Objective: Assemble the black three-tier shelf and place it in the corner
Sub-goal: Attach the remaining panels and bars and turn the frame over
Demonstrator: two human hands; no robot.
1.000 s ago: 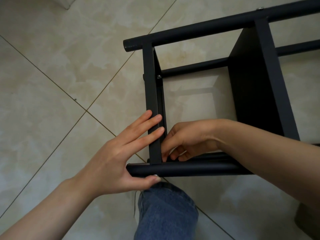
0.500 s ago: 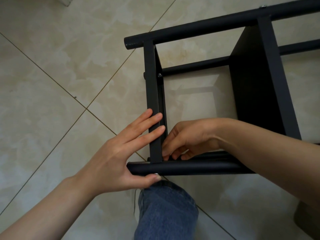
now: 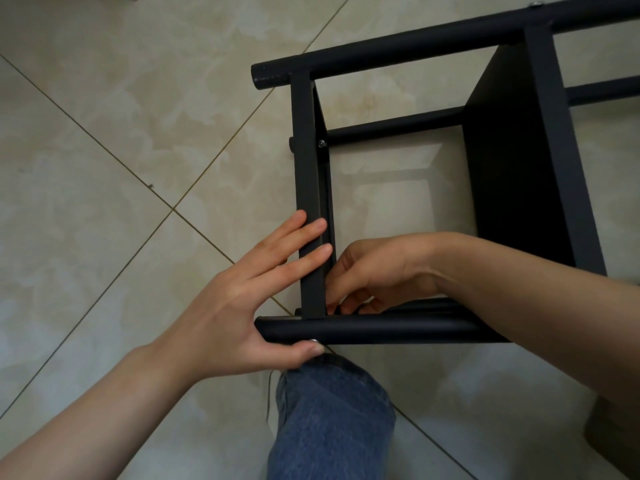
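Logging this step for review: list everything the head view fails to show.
1. Head view: what, if anything, the right hand holds at the shelf's near corner; its own curled fingers, the crossbar and the near tube cover it.
2. Head view: the shelf's full length and tier count; the right edge cuts it off.
3. Head view: the dark object at lower right; the picture's edge crops it.

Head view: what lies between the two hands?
The shelf crossbar, in the head view: the left hand lies flat across it; the right hand curls just inside it.
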